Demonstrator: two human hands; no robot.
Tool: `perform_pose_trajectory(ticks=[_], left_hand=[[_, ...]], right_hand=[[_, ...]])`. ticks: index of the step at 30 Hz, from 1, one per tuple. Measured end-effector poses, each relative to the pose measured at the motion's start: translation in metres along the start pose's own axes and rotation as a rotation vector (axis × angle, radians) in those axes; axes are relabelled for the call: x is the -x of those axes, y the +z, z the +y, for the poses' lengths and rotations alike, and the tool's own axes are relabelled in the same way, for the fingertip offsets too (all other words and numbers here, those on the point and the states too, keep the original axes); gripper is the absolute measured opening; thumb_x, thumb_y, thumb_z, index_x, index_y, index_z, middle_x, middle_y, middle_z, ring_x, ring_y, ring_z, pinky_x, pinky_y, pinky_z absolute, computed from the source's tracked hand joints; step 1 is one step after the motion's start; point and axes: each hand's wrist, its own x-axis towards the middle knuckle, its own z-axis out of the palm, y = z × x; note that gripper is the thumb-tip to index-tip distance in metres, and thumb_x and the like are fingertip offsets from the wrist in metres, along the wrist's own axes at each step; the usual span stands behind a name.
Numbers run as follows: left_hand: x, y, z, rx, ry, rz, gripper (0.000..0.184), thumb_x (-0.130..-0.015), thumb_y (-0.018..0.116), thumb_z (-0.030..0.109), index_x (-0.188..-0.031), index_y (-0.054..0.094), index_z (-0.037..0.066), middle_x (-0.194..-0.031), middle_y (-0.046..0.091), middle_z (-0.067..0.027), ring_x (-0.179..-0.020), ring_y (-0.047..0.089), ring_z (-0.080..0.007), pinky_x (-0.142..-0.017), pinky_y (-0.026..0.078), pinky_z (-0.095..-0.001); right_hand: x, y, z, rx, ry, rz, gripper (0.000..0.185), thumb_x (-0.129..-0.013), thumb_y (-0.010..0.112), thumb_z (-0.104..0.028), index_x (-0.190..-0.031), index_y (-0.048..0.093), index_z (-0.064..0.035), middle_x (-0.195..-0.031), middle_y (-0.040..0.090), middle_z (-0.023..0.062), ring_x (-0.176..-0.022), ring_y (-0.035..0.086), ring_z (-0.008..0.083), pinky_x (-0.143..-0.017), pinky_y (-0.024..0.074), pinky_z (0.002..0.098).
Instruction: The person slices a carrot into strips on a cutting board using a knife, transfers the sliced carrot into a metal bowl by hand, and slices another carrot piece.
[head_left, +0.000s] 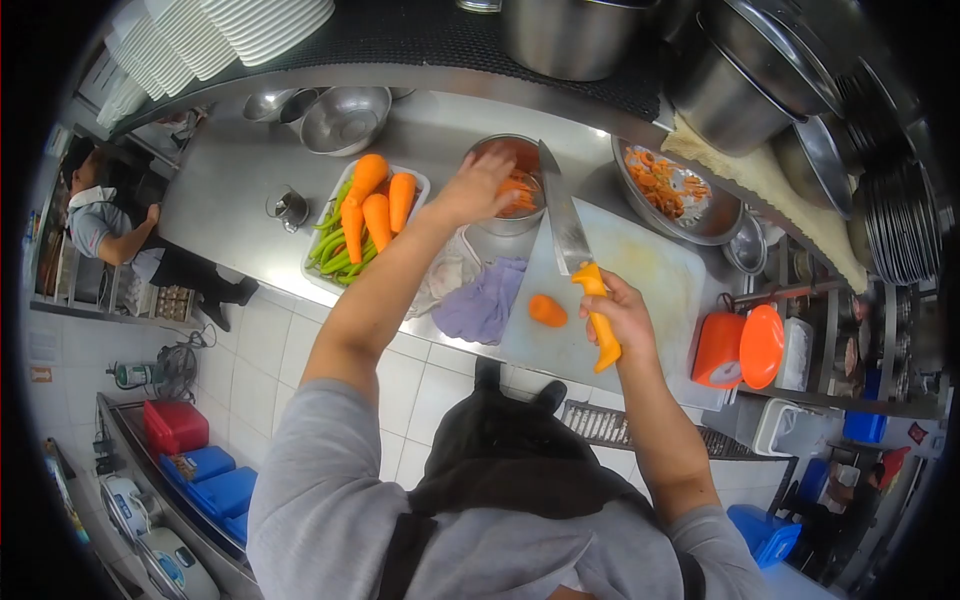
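Observation:
In my right hand (622, 318) is a large kitchen knife (570, 235) with a yellow handle, its blade pointing away from me past the far edge of the white cutting board (650, 265). A short piece of carrot (547, 310) lies on the board, left of the handle. My left hand (477, 187), slightly blurred with fingers stretched out, is over the near-left rim of a round metal pot (507, 228). Cut carrot strips (517, 195) show inside the pot, partly hidden by the hand.
Left of the pot stands a white tray (425, 187) of whole carrots and green chillies. A purple cloth (482, 300) lies beside the board. A metal bowl (725, 225) with carrot scraps sits to the right. Overhead runs a loaded shelf (420, 55). Another person (110, 225) stands far left.

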Motion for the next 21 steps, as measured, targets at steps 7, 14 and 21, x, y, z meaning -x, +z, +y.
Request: perform_pose_trajectory(ticks=[7, 14, 21], left_hand=[[0.034, -0.012, 0.094, 0.287, 0.198, 0.077, 0.053, -0.094, 0.061, 0.025, -0.141, 0.049, 0.003, -0.151, 0.043, -0.0156, -0.148, 0.029, -0.0342, -0.118, 0.025, -0.0532], [0.037, -0.037, 0.088, 0.211, 0.44, -0.074, 0.059, -0.097, 0.055, 0.034, -0.149, 0.042, 0.008, -0.155, 0.041, -0.0095, -0.151, 0.022, -0.032, -0.118, 0.016, -0.0629], [0.025, -0.02, 0.029, -0.125, 0.213, -0.058, 0.059, -0.097, 0.055, 0.039, -0.146, 0.046, 0.007, -0.153, 0.043, -0.0122, -0.148, 0.027, -0.034, -0.116, 0.022, -0.0591]], right_hand=[[-0.003, 0.008, -0.001, 0.004, -0.049, 0.067, 0.055, -0.082, 0.064, -0.003, -0.136, 0.054, -0.0016, -0.074, 0.063, 0.009, -0.043, 0.054, 0.0161, -0.041, 0.0424, 0.0281], [-0.005, 0.022, -0.002, -0.094, -0.073, -0.018, 0.052, -0.082, 0.065, -0.001, -0.133, 0.054, 0.0026, -0.075, 0.064, 0.0102, -0.048, 0.057, 0.0172, -0.045, 0.0456, 0.0286], [0.009, 0.016, -0.009, -0.085, -0.059, -0.113, 0.049, -0.082, 0.064, -0.001, -0.131, 0.057, 0.0016, -0.076, 0.065, 0.0102, -0.048, 0.057, 0.0158, -0.046, 0.0456, 0.0293]])
